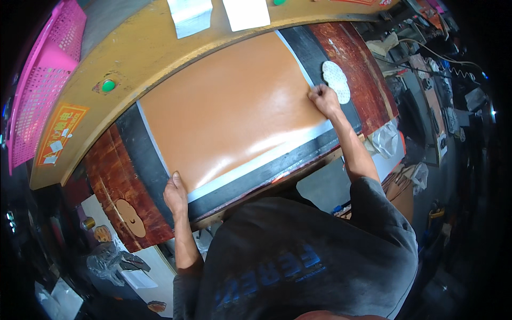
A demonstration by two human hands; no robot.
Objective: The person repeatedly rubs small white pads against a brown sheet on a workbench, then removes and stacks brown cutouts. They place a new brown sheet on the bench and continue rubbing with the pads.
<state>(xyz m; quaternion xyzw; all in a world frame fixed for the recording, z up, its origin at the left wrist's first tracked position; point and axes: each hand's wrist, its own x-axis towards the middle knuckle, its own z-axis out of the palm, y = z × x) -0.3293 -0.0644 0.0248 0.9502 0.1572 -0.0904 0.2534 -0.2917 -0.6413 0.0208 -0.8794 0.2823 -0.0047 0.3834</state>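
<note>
While the orange sheet (229,106) lies flat across the worktop (133,213), we find left hand (175,194) and right hand (323,98) closed on opposite corners; next: aligning it squarely, we judge.

A red-brown wooden bench (356,58) holds a black mat (140,160). A big orange sheet (229,112) lies on the mat. A white cutout (337,80) lies nearby.

Orange rect. label (60,133) w/ red edge on yellow machine frame, far left. Two white sheets (190,16) at top edge, centre.
</note>
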